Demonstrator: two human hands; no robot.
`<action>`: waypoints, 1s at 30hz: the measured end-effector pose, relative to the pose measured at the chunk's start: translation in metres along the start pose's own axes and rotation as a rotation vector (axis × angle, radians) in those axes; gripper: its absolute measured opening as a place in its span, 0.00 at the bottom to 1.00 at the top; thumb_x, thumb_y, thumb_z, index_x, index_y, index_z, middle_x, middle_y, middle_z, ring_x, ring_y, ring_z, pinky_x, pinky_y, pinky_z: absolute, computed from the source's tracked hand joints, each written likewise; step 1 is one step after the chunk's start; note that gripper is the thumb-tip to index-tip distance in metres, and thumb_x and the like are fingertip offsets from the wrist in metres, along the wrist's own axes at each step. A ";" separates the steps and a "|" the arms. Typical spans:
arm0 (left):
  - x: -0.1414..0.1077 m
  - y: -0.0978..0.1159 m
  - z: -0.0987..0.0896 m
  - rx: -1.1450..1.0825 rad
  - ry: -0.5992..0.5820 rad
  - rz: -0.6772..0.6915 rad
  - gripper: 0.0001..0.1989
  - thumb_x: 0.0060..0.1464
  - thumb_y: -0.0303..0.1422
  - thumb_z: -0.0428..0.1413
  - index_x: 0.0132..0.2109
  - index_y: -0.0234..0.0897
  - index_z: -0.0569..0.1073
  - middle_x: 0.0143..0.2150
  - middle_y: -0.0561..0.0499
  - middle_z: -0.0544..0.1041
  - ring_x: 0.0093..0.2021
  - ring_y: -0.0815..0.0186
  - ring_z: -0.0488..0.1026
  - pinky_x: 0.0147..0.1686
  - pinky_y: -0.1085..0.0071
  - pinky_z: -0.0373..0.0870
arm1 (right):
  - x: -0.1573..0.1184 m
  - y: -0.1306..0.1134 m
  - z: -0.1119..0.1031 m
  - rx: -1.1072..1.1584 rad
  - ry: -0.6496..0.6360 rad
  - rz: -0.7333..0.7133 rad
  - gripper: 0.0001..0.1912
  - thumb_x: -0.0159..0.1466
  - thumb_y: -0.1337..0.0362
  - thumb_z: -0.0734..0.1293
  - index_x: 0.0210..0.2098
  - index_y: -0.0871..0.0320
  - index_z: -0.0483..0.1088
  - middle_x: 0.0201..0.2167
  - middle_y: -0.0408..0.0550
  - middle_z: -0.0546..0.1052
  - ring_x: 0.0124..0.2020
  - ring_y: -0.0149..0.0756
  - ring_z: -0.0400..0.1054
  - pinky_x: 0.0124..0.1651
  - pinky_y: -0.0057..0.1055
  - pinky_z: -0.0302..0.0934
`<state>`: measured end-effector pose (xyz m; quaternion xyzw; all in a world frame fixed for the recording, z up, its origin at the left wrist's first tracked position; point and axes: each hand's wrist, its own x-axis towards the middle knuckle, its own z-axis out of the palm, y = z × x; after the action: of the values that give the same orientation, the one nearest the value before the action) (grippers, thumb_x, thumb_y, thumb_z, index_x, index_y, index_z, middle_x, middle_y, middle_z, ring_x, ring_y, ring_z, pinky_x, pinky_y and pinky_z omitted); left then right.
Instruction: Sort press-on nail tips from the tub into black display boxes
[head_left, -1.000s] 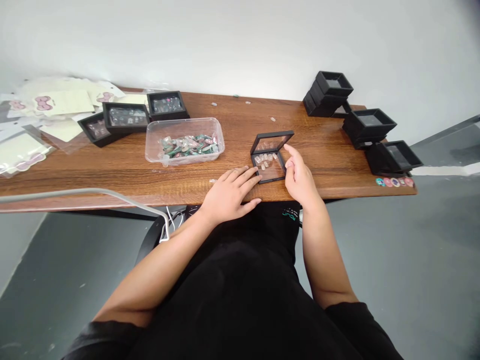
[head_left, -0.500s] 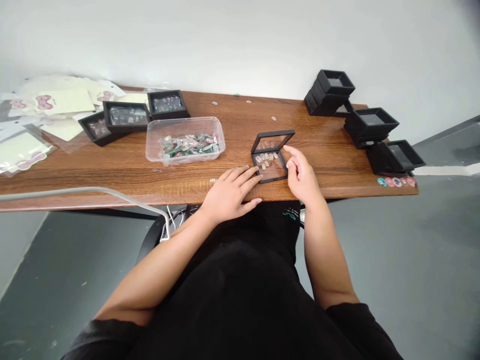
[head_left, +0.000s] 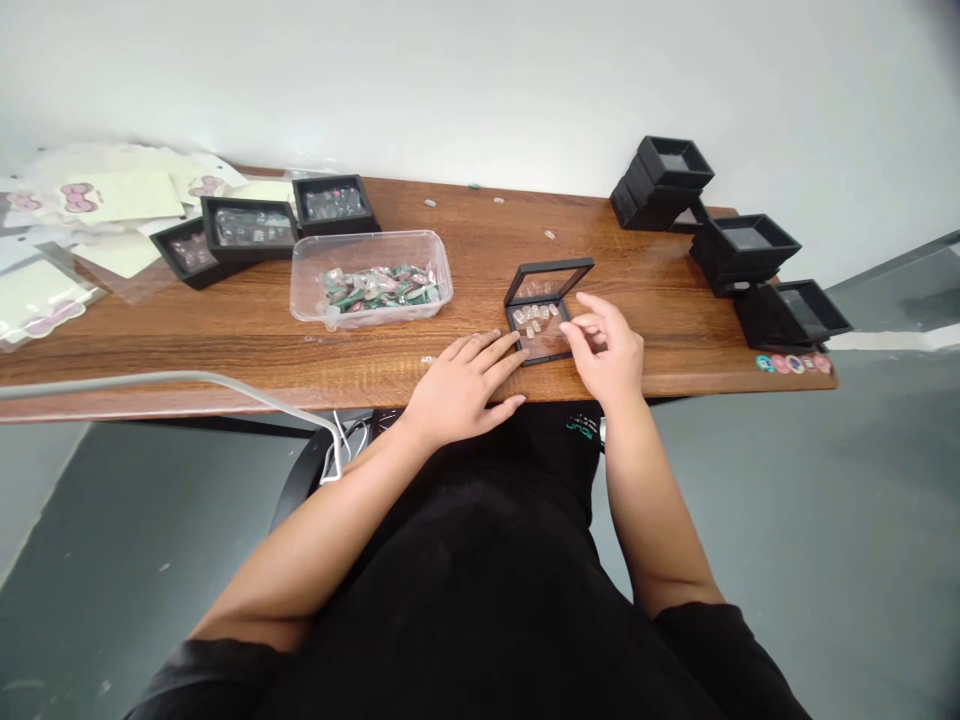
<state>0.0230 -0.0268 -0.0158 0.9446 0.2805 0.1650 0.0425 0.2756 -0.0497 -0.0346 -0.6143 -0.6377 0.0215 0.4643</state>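
A hinged black display case (head_left: 546, 356) with clear panels stands open on the table in front of me, its lid tilted up at the back. Several pale press-on nails (head_left: 535, 313) lie inside it in a row, with a couple below. My left hand (head_left: 469, 385) rests flat, fingers spread, its fingertips on the case's left edge. At the right edge of the case is my right hand (head_left: 606, 350); its thumb reaches over the frame and the index finger stretches out above, apart from the thumb. Nothing shows between them.
A clear plastic tub (head_left: 297, 285) of mixed press-on nails stands left of the case. Black framed boxes (head_left: 251, 228) and cream cards (head_left: 135, 200) lie farther left. Stacked black boxes (head_left: 660, 185) stand at the right. Loose nails (head_left: 550, 234) dot the wooden table (head_left: 480, 225).
My right thumb has stretched out left over the case's edge, and the index finger has lifted slightly off the lid's corner. My left hand has stayed put.
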 end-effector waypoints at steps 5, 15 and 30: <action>0.000 0.001 -0.001 -0.003 -0.008 0.004 0.29 0.69 0.48 0.50 0.70 0.39 0.67 0.75 0.45 0.63 0.72 0.49 0.64 0.70 0.51 0.63 | 0.007 -0.005 0.002 -0.061 0.042 -0.026 0.12 0.68 0.52 0.70 0.37 0.53 0.80 0.34 0.48 0.84 0.32 0.40 0.77 0.41 0.39 0.72; 0.002 0.001 -0.002 -0.008 -0.003 0.004 0.29 0.69 0.48 0.51 0.69 0.38 0.68 0.74 0.44 0.64 0.71 0.48 0.65 0.70 0.49 0.63 | 0.010 -0.010 0.001 -0.016 -0.067 -0.115 0.09 0.67 0.58 0.71 0.31 0.53 0.78 0.36 0.46 0.83 0.39 0.40 0.77 0.47 0.41 0.71; 0.001 0.000 -0.002 -0.021 0.009 0.002 0.29 0.69 0.48 0.51 0.69 0.38 0.68 0.74 0.44 0.64 0.71 0.49 0.65 0.70 0.49 0.63 | 0.010 0.014 -0.017 0.042 -0.138 -0.017 0.12 0.60 0.53 0.77 0.38 0.53 0.82 0.26 0.40 0.65 0.27 0.32 0.61 0.33 0.34 0.63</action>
<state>0.0237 -0.0263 -0.0139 0.9436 0.2781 0.1721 0.0509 0.2985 -0.0477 -0.0272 -0.5959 -0.6728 0.0729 0.4323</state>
